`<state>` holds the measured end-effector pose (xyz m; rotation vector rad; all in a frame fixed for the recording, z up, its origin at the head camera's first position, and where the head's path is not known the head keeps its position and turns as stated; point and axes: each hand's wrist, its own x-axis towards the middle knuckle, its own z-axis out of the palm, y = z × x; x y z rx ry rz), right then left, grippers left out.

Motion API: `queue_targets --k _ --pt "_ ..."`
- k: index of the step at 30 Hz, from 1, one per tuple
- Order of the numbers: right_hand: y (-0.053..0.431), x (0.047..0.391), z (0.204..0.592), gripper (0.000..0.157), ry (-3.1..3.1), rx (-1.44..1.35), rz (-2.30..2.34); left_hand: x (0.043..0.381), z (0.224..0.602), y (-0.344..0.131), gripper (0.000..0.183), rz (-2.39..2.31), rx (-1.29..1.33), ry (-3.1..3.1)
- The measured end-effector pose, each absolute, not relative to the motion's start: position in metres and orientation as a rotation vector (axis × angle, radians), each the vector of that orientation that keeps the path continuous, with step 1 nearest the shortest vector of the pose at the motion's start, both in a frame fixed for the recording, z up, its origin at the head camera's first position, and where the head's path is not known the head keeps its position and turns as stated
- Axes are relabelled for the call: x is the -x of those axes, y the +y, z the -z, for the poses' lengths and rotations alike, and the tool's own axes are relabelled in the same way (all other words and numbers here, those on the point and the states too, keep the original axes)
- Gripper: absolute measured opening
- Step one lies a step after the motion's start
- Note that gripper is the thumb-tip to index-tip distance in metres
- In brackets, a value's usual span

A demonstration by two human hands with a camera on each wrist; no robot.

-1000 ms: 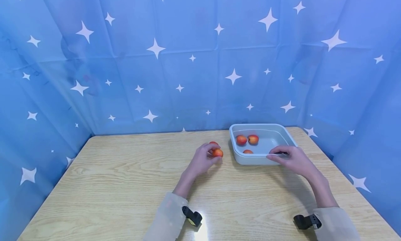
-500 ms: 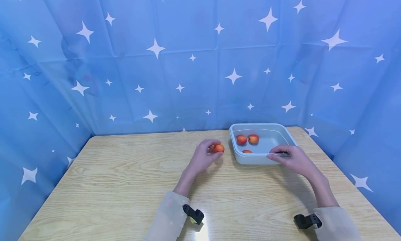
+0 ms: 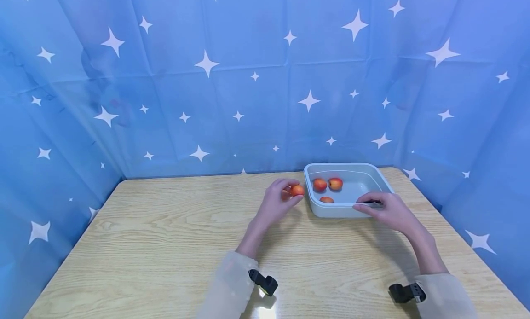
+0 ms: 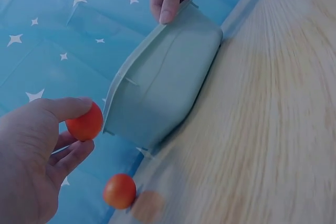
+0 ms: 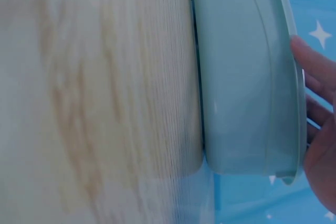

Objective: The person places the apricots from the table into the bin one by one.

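The counter (image 3: 165,245) is light wood with a long, clear grain, and its near edge carries a bright glare between the two sleeves. A pale grey-green tub (image 3: 331,211) stands flat on it toward the far right corner, directly under the fingers of the right hand (image 3: 389,211) and just to the right of the left hand (image 3: 278,201). One small red-orange fruit (image 4: 119,191) lies on the boards by itself, just below and beyond the left hand as its wrist view shows, close to the tub's outer wall but not touching it.
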<state>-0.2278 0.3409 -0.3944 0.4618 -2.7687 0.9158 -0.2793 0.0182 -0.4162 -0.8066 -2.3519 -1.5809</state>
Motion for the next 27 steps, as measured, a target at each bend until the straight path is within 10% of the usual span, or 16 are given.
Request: queue_targets --k 27 --pt "0.341 0.228 0.394 0.019 -2.779 -0.455 -0.900 0.283 0.395 0.053 0.038 1.621 0.889 -2.249"
